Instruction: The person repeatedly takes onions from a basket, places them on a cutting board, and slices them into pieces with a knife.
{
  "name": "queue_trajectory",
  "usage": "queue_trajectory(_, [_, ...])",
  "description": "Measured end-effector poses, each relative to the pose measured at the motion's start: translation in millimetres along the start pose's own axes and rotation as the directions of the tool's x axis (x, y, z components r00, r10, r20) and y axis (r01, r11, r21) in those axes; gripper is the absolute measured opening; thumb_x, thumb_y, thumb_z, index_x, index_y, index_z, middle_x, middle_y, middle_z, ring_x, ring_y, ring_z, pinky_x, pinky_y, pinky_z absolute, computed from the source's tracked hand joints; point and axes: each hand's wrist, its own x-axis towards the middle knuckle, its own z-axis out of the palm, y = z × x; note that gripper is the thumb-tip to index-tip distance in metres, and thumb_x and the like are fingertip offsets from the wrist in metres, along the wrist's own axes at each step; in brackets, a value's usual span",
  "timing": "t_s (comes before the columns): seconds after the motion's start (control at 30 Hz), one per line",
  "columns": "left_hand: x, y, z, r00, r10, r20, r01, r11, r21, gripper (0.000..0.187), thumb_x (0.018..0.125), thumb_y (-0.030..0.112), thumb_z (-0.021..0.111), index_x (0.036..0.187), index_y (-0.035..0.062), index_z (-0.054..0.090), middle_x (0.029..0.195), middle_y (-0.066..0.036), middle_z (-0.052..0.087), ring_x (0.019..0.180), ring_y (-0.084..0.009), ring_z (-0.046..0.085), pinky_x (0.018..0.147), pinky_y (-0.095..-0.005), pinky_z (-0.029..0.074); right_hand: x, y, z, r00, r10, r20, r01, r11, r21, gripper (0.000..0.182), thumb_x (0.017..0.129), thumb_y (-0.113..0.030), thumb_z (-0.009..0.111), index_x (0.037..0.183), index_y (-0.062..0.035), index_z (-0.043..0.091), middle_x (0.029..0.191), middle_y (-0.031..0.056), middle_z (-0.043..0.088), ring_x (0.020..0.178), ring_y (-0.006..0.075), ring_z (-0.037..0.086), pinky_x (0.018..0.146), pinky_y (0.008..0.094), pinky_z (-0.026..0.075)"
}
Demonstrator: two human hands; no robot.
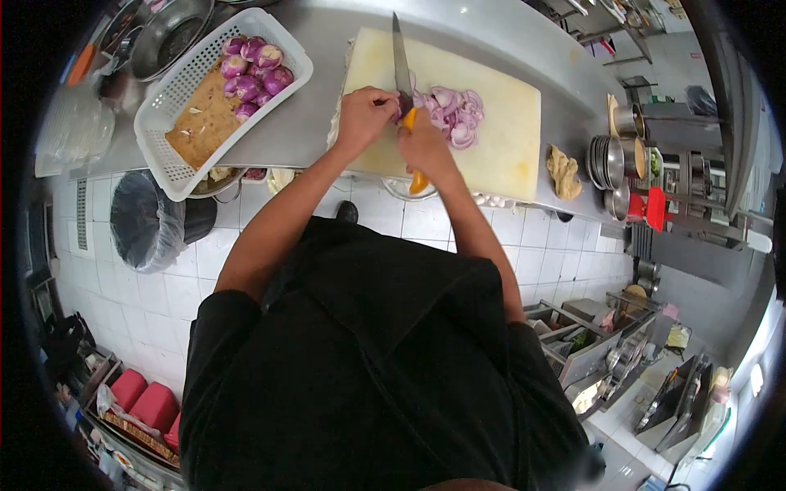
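Observation:
My right hand (424,147) is wrapped round the orange handle of a knife (399,57), whose long blade points away from me over the cutting board (508,106). Against the blade's left side, my left hand (365,117) has its fingers closed on a purple onion piece (399,108), mostly hidden by fingers and knife. A loose pile of sliced purple onion (454,114) lies on the board right of the knife. Several peeled purple onions (255,69) sit at the far end of a white perforated basket (282,34), left of the board.
Metal bowls (168,37) and clear plastic containers (74,127) stand at the far left. A lined bin (147,221) is on the floor below. Right of the board are a crumpled tan cloth (564,173), stacked metal bowls (604,162) and a red container (656,209).

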Motion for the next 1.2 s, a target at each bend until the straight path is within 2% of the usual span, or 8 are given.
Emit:
queue_trajectory(0.3, [3.1, -3.1, -1.7, 0.999, 0.028, 0.035, -0.029, 0.999, 0.021, 0.022, 0.086, 0.019, 0.071, 0.092, -0.0011, 0.077, 0.077, -0.009, 0.074, 0.066, -0.0138, 0.066, 0.067, -0.0291, 0.053, -61.1, -63.6, -67.9, 0.952, 0.202, 0.230, -0.212, 0.977, 0.017, 0.040, 0.093, -0.019, 0.048, 0.123, 0.0076, 0.042, 0.085, 0.0210, 0.062, 0.054, 0.0290, 0.065, 0.049, 0.0410, 0.053])
queue_trajectory(0.4, [3.0, 0.1, -2.5, 0.999, -0.002, 0.046, 0.001, 1.000, 0.015, 0.022, 0.083, 0.020, 0.071, 0.090, 0.0005, 0.077, 0.080, -0.012, 0.075, 0.069, -0.0209, 0.070, 0.068, -0.0317, 0.055, -68.2, -69.8, -67.1, 0.951, 0.227, 0.209, -0.239, 0.970, 0.034, 0.036, 0.088, -0.008, 0.045, 0.116, 0.0139, 0.042, 0.087, 0.0331, 0.066, 0.052, 0.0357, 0.067, 0.048, 0.0460, 0.055])
queue_trajectory(0.43, [2.7, 2.1, -3.0, 0.998, -0.025, 0.054, 0.025, 1.000, 0.004, 0.022, 0.082, 0.021, 0.072, 0.090, 0.0015, 0.078, 0.081, -0.014, 0.075, 0.071, -0.0245, 0.072, 0.069, -0.0330, 0.056, -68.1, -68.3, -66.1, 0.948, 0.232, 0.219, -0.243, 0.970, 0.026, 0.036, 0.090, -0.011, 0.046, 0.117, 0.0120, 0.042, 0.086, 0.0283, 0.064, 0.052, 0.0332, 0.066, 0.048, 0.0441, 0.054])
queue_trajectory(0.5, [2.6, -0.5, -1.7, 0.999, 0.014, 0.038, -0.015, 1.000, 0.014, 0.023, 0.085, 0.020, 0.072, 0.093, -0.0013, 0.077, 0.078, -0.012, 0.075, 0.070, -0.0171, 0.070, 0.068, -0.0296, 0.054, -66.3, -62.7, -62.9, 0.941, 0.239, 0.240, -0.249, 0.969, 0.010, 0.036, 0.093, -0.016, 0.048, 0.119, 0.0082, 0.041, 0.083, 0.0188, 0.061, 0.051, 0.0282, 0.064, 0.048, 0.0403, 0.053])
queue_trajectory(0.7, [2.0, 0.2, -0.8, 0.999, -0.032, 0.036, 0.032, 0.999, 0.014, 0.023, 0.086, 0.018, 0.074, 0.097, -0.0017, 0.077, 0.079, -0.010, 0.076, 0.071, -0.0137, 0.070, 0.069, -0.0283, 0.055, -43.8, -34.8, -26.5, 0.991, 0.071, 0.110, -0.079, 0.994, 0.070, 0.030, 0.090, -0.011, 0.049, 0.110, 0.0104, 0.041, 0.080, 0.0330, 0.065, 0.051, 0.0369, 0.066, 0.052, 0.0474, 0.055])
queue_trajectory(0.8, [3.1, -2.2, 1.1, 1.000, -0.002, 0.013, 0.002, 1.000, 0.028, 0.023, 0.086, 0.018, 0.074, 0.098, -0.0015, 0.077, 0.081, -0.011, 0.077, 0.073, -0.0146, 0.071, 0.069, -0.0290, 0.055, -0.8, 16.8, 20.1, 0.992, -0.100, -0.079, 0.096, 0.994, -0.058, 0.029, 0.090, -0.011, 0.050, 0.109, 0.0095, 0.041, 0.082, 0.0341, 0.066, 0.054, 0.0395, 0.067, 0.057, 0.0486, 0.056])
queue_trajectory(1.03, [1.7, 5.3, 1.5, 1.000, -0.024, -0.008, 0.024, 1.000, 0.018, 0.023, 0.082, 0.020, 0.071, 0.092, 0.0014, 0.078, 0.081, -0.015, 0.075, 0.072, -0.0250, 0.073, 0.071, -0.0334, 0.057, -14.7, -25.6, -22.2, 0.992, 0.073, 0.101, -0.074, 0.997, 0.010, 0.036, 0.090, -0.011, 0.050, 0.118, 0.0112, 0.042, 0.090, 0.0348, 0.066, 0.056, 0.0392, 0.068, 0.056, 0.0481, 0.057])
queue_trajectory(1.2, [2.2, 4.6, -0.7, 0.999, -0.032, 0.030, 0.031, 0.999, 0.034, 0.024, 0.085, 0.019, 0.072, 0.097, -0.0009, 0.077, 0.081, -0.013, 0.076, 0.071, -0.0176, 0.073, 0.069, -0.0297, 0.056, -56.2, -61.4, -70.0, 0.966, 0.160, 0.203, -0.162, 0.987, -0.004, 0.037, 0.088, -0.010, 0.048, 0.118, 0.0128, 0.044, 0.089, 0.0332, 0.066, 0.053, 0.0365, 0.067, 0.050, 0.0464, 0.055])
